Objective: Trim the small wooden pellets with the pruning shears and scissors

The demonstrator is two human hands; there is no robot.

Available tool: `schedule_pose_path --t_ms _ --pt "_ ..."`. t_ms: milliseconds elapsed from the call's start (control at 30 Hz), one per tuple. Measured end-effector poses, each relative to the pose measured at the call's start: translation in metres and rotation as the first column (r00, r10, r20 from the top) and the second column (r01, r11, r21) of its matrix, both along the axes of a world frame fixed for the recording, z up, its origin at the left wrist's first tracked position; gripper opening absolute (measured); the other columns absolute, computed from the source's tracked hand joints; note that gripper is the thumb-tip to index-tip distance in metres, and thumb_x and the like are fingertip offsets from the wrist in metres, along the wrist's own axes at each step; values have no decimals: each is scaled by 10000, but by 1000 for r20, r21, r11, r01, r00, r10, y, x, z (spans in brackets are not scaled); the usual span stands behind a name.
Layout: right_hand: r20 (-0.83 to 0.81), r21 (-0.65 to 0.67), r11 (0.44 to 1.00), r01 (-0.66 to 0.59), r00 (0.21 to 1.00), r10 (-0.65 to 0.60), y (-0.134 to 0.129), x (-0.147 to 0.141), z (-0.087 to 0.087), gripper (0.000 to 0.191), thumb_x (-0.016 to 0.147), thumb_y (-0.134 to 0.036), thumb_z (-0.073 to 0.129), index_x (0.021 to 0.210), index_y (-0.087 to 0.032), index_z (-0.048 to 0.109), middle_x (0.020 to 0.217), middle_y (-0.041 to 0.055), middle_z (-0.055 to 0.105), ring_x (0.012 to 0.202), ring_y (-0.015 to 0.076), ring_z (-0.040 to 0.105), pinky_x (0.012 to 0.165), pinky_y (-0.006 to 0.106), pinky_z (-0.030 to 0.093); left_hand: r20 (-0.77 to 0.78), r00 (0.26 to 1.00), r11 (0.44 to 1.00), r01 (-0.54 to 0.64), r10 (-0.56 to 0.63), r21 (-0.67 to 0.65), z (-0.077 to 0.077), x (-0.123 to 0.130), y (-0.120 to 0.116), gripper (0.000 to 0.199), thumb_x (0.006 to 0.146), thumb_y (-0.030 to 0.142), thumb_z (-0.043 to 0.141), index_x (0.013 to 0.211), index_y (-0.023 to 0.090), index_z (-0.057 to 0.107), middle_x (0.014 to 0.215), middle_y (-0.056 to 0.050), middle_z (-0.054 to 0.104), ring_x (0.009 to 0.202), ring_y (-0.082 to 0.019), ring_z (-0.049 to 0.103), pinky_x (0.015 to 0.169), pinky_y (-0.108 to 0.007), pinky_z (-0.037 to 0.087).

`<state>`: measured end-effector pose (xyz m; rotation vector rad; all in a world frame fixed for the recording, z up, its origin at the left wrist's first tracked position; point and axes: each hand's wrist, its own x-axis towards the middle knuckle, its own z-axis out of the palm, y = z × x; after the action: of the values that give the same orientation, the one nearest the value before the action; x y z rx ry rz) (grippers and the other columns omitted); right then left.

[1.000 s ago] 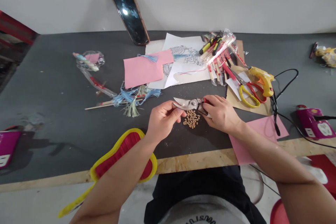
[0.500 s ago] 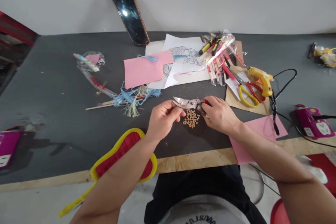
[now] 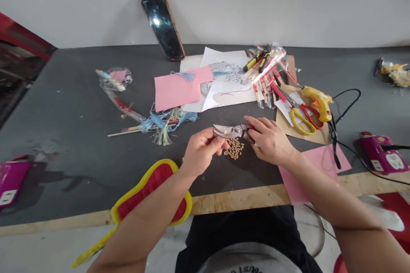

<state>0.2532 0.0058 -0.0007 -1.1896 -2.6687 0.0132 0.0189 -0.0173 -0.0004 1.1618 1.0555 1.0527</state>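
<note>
My right hand (image 3: 269, 140) is closed around the red handles of a pair of pruning shears (image 3: 235, 130), whose blades point left. At the tip of those blades my left hand (image 3: 205, 148) is pinched closed; what its fingers hold, if anything, is hidden or too small to name. Just below the shears, a small heap of short tan cut pieces (image 3: 234, 149) lies on the dark grey table (image 3: 134, 170). Beneath my left forearm rests a red, rounded shape with a fuzzy yellow border (image 3: 147, 185).
Blue and pale green tassels (image 3: 163, 126) lie left of centre, below pink paper (image 3: 179, 89) and a printed drawing (image 3: 229, 74). Wrapped sticks (image 3: 267, 72), scissors (image 3: 303, 119) and a yellow glue gun (image 3: 320, 100) sit right. A phone (image 3: 163, 27) leans on the wall.
The whole view has shifted slightly, with things sitting a little lower in the picture. My right hand's fingers have loosened somewhat on the shears' handles; my left hand stays at the blades.
</note>
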Motion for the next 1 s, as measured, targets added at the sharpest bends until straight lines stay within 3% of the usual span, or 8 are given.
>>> schedule_pose_path --t_ms 133,300,400,533,633,800,900,1000 --pt "-6 52 999 0 1000 0 1 1 3 212 807 -147 578 971 -195 704 1506 142 549 1163 326 567 874 465 485 156 988 995 24 -9 -94 6 2 0 279 828 380 764 674 169 670 627 -26 648 496 -94 466 519 -273 388" --pt "-57 127 992 26 998 -19 8 8 2 182 780 -134 603 918 -195 705 1490 135 564 1181 325 562 887 456 493 407 913 983 66 10 -172 16 -7 8 284 761 359 841 663 157 666 553 -9 608 474 -76 427 496 -244 334" --pt "-82 142 976 165 985 -155 15 15 -2 148 833 -171 613 944 -202 706 1455 119 595 1129 311 590 868 446 502 430 903 981 60 26 -185 21 -10 12 262 731 338 873 683 149 698 583 -16 635 472 -58 422 498 -232 358" --pt "-94 122 940 318 947 -308 24 21 -9 150 920 -348 652 942 -210 707 1410 112 628 1054 304 629 798 435 520 393 918 977 44 42 -207 19 -8 14 253 690 341 902 732 150 743 638 -41 688 492 -64 466 504 -234 404" --pt "-95 77 925 372 926 -364 28 21 -14 231 905 -433 698 971 -212 705 1378 120 647 1044 310 649 790 445 529 322 945 982 11 51 -189 14 -6 13 256 683 342 903 786 158 756 672 -55 722 517 -81 513 520 -240 444" --pt "-209 12 922 388 902 -377 31 20 -14 304 902 -497 692 1013 -214 699 1321 138 670 1083 323 643 864 478 525 5 998 997 -58 59 -48 9 -5 9 214 762 357 829 816 171 738 686 -47 736 514 -98 548 494 -229 456" --pt "-381 -26 964 264 889 -254 26 15 -5 195 984 -357 569 968 -214 701 1176 118 716 1073 274 647 943 450 510 -224 972 994 -51 72 102 10 -3 5 160 797 335 789 801 184 737 669 -31 729 529 -113 581 490 -222 454" --pt "-548 -139 987 79 824 -143 15 3 9 214 1006 -275 486 987 -196 684 1011 95 722 977 210 664 872 349 528 -373 922 967 -8 105 253 12 -1 2 97 813 292 765 796 199 743 722 -26 756 595 -130 636 557 -224 497"
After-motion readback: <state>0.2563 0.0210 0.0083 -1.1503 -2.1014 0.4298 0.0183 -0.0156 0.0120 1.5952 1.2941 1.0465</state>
